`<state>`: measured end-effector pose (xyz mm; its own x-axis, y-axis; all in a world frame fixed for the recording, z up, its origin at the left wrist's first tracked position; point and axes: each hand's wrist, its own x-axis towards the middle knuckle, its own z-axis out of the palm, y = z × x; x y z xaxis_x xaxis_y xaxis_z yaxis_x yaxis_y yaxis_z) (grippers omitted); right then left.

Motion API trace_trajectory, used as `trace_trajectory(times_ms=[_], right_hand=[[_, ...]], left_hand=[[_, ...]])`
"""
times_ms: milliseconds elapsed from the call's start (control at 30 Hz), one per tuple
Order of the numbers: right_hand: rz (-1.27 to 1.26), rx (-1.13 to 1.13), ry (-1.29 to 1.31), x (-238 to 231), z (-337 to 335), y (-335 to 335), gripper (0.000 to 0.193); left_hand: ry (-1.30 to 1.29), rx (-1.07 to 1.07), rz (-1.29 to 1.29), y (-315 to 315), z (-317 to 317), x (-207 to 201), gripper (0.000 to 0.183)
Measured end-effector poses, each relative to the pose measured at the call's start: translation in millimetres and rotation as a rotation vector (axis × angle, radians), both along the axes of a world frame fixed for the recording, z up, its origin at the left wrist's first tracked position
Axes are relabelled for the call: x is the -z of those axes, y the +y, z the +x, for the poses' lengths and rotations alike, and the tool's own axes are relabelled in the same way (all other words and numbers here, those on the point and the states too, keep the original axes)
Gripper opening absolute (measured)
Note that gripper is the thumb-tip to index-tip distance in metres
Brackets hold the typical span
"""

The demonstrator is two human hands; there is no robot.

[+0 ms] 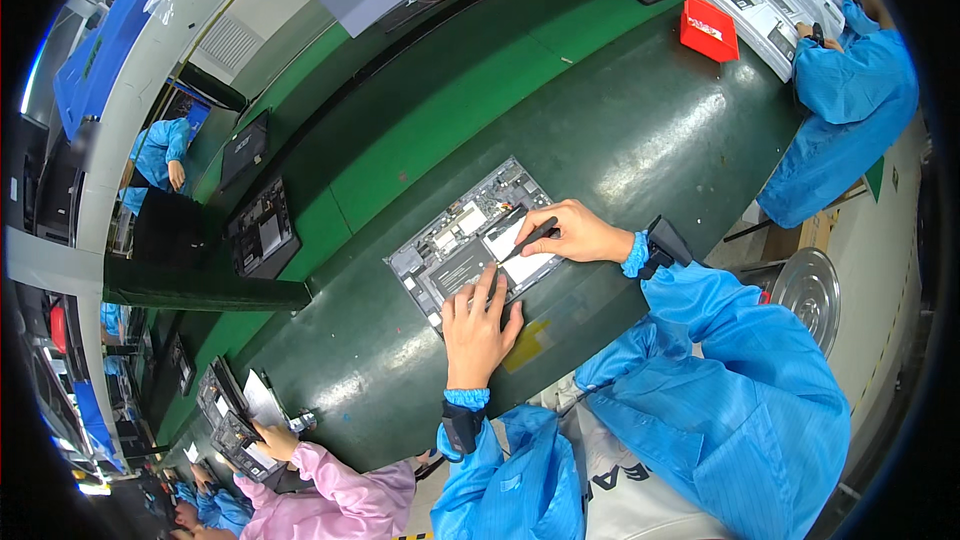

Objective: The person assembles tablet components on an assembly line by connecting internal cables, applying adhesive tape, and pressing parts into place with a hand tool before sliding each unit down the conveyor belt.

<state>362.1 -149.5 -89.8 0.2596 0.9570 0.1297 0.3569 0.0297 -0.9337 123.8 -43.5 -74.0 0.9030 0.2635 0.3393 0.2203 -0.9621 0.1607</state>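
Note:
In front of me an opened laptop base [405,262] lies at a slant on the green table, its inner boards and a dark battery [455,272] exposed. My left hand [475,340] rests on its near edge, fingers stretched out over the battery. Between the fingers of my right hand [585,232] is a slim black pen-shaped tool [538,237]; its exact kind does not show. The tip points down at the laptop, close to my left fingertips. Beneath the tool is a white rectangular area [516,242] in the base.
A red bin [708,30] stands far right beside white panels [745,15], near a co-worker in blue [850,90]. At lower left, a person in pink [335,490] handles another opened laptop [235,425]. A dark green beam [210,285] juts in at left. More opened laptops [265,228] sit beyond it.

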Motion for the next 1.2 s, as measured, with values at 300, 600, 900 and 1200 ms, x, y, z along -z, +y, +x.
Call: trace_trajectory(times_ms=[300,600,900,1200], right_hand=[[0.134,0.226,0.083,-14.1,1.7,-19.1,0.015],[-0.084,0.139,0.286,-13.5,-68.8,-100.9,0.012],[-0.085,0.224,0.111,9.7,-83.2,-98.7,0.017],[-0.092,0.19,0.143,9.0,-82.7,-99.1,0.017]], left_hand=[[0.011,0.02,-0.134,1.2,8.1,-6.1,0.036],[-0.054,-0.071,-0.242,-71.1,-43.9,4.9,0.043],[0.069,-0.168,-0.229,-89.4,-44.2,13.7,0.051],[0.035,-0.184,-0.241,-87.1,-42.2,11.3,0.044]])
